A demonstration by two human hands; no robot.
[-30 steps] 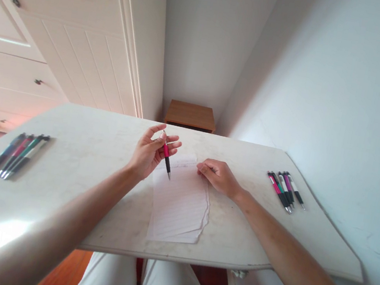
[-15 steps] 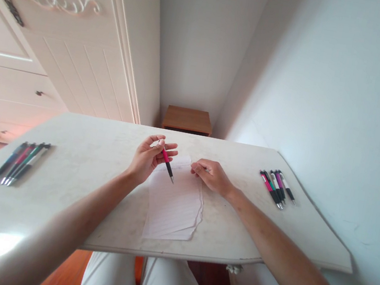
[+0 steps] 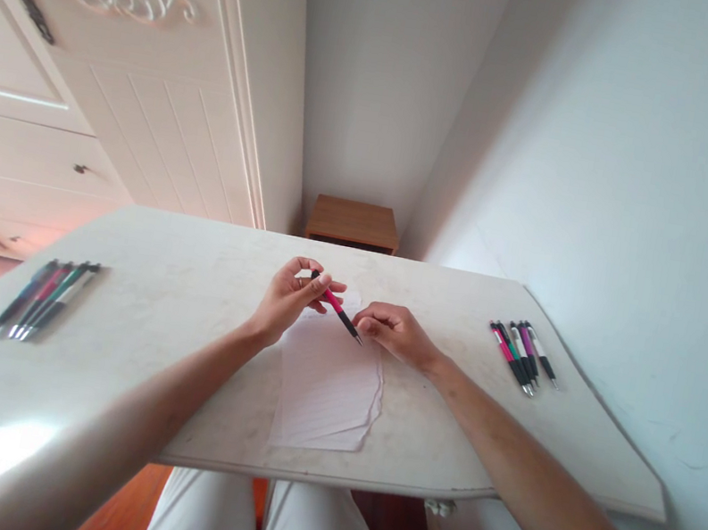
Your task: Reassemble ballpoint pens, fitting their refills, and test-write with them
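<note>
My left hand (image 3: 289, 297) pinches the top end of a pink and black pen (image 3: 339, 308) above the far end of a stack of lined paper (image 3: 329, 383) on the white table (image 3: 178, 344). The pen slants down to the right, its tip close to my right hand (image 3: 392, 329). My right hand rests on the paper's far right corner with its fingers curled; whether it touches the pen tip I cannot tell.
Several pens (image 3: 43, 296) lie in a row at the table's left side and several more pens (image 3: 521, 354) at its right side. A white wardrobe (image 3: 119, 81) stands to the left, a wall to the right, a small wooden stand (image 3: 353, 221) behind the table.
My left hand has turned the pen from pointing down at the paper to pointing right, with its tip now beside my right hand. My right hand has stayed on the paper.
</note>
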